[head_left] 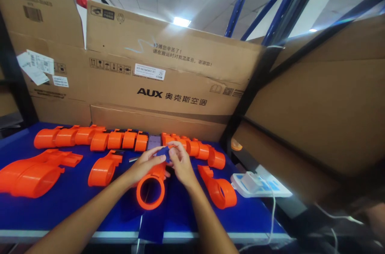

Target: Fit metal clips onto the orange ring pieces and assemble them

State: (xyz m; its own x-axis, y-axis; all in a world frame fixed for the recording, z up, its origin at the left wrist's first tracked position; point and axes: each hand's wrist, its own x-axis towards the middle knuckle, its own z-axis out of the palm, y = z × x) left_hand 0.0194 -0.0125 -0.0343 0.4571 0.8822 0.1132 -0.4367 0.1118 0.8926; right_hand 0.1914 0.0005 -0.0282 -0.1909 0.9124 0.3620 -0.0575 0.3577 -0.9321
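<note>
In front of me both hands meet at a small blue piece (164, 153) at the top of an orange plastic ring part (159, 170). The thumb and fingers of my left hand (147, 165) close on the blue piece from the left. From the right, my right hand (180, 162) pinches the same piece, fingertips curled over it. The ring part's round opening faces me, below my hands. Under it a dark blue strip (152, 222) hangs over the table's front edge. My fingers hide where the blue piece meets the orange part.
More orange ring parts (100, 170) lie left, with a large one (33, 176) farther out and another (224, 194) on the right. A row of them (116, 140) lines the back, beside a phone-like screen (154, 142). A white power strip (261, 184) and cardboard (180, 65) border the blue table (99, 210).
</note>
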